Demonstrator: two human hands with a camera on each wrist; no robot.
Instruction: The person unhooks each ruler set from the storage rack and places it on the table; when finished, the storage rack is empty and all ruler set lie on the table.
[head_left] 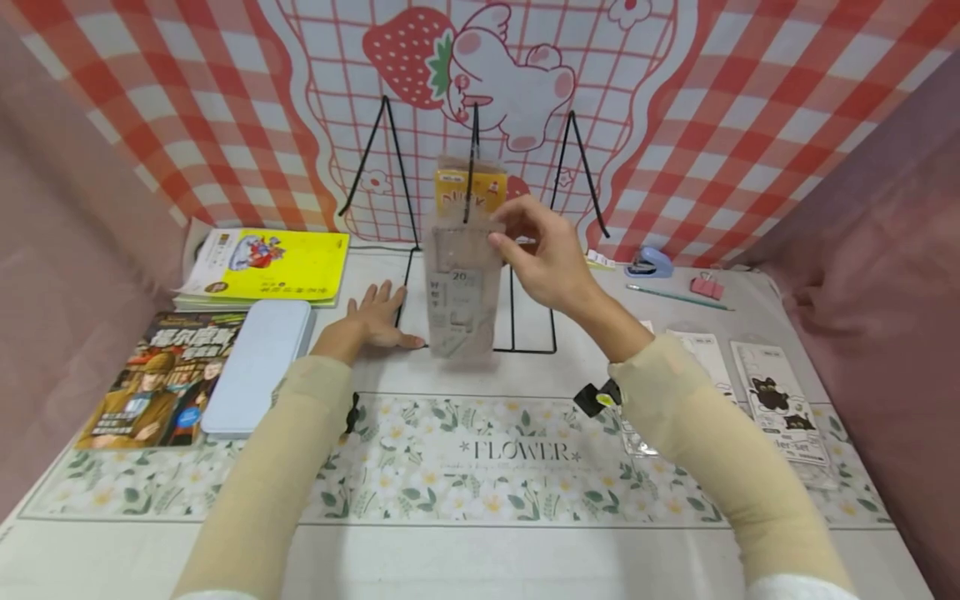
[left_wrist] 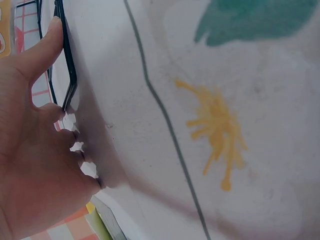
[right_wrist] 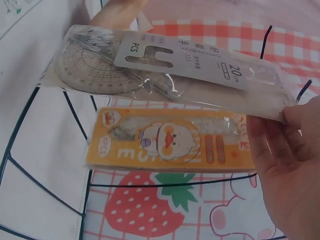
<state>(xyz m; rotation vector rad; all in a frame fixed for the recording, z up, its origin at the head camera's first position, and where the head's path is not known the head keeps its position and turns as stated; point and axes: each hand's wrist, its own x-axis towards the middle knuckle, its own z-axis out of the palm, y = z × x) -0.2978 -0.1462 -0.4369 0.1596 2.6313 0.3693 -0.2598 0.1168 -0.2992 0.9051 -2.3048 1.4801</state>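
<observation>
A clear packet of rulers point(head_left: 461, 312) marked 20 hangs upright in front of the black wire rack point(head_left: 525, 351). My right hand point(head_left: 551, 258) pinches its top corner between thumb and fingers. In the right wrist view, a protractor shows inside the ruler packet point(right_wrist: 100, 75). Behind it, a yellow duck-print packet point(right_wrist: 170, 142) hangs at the rack's middle hook. Whether the ruler packet is on that hook, I cannot tell. My left hand point(head_left: 375, 319) rests on the table with fingers spread, its thumb point(left_wrist: 45, 47) touching the rack's base wire.
At left lie a yellow book point(head_left: 300, 267), a magazine point(head_left: 161, 375) and a pale blue case point(head_left: 258, 367). On the right are a blue stapler point(head_left: 650, 262), a pencil point(head_left: 678, 297), a pink binder clip point(head_left: 707, 287) and flat packets, one with black cats point(head_left: 776, 396).
</observation>
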